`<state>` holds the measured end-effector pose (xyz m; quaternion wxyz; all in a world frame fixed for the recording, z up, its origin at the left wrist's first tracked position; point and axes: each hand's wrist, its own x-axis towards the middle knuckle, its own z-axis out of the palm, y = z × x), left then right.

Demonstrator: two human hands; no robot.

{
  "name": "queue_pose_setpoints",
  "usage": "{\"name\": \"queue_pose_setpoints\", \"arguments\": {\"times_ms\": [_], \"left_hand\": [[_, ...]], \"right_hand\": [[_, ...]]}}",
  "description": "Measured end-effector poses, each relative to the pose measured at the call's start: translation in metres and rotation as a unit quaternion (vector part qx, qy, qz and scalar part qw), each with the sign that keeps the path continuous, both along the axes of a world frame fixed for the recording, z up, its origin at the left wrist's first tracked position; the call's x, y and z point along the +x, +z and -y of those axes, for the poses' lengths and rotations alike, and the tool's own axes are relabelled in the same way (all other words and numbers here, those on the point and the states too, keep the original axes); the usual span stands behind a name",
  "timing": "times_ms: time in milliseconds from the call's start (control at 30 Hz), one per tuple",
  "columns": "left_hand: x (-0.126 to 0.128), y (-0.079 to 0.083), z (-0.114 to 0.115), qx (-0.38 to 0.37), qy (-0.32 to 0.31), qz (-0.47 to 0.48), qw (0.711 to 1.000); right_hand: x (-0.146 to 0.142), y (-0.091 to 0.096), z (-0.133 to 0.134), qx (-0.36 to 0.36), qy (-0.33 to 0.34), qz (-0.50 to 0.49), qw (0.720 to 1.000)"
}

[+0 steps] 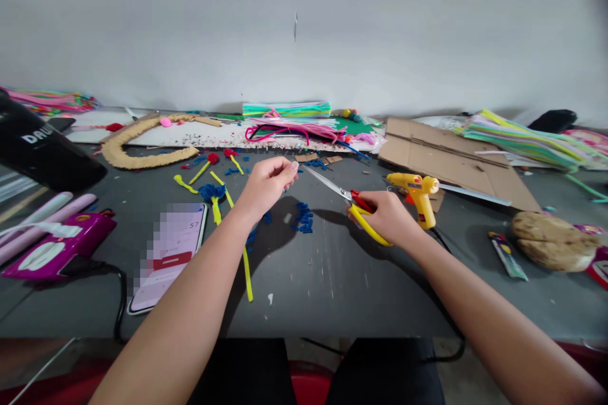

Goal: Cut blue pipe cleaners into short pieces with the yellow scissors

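Observation:
My right hand grips scissors by their red and yellow handles, the blades pointing left. The blade tips lie close to the fingertips of my left hand. Thumb and fingers of that hand are pinched together; a trace of blue shows below them, but what they hold is too small to name. Under the hands, a group of short blue pieces lies on the grey table. Left of them are a yellow strip and a blue crumpled flower shape with a yellow stem.
A phone lies by my left forearm. On the right are a yellow glue gun, cardboard and a small tube. Pipe cleaner bundles line the wall. A black bottle and purple device stand left.

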<state>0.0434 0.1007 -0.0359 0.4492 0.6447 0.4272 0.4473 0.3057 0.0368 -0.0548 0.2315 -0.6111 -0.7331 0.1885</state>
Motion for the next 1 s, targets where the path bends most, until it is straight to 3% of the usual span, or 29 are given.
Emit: {"name": "queue_pose_setpoints", "arguments": {"times_ms": [1000], "left_hand": [[-0.0020,-0.0002,-0.0009,0.032,-0.011,-0.018,0.999]], "right_hand": [[0.0026,-0.0035,-0.0007,-0.017,0.016,0.005,1.000]]}}
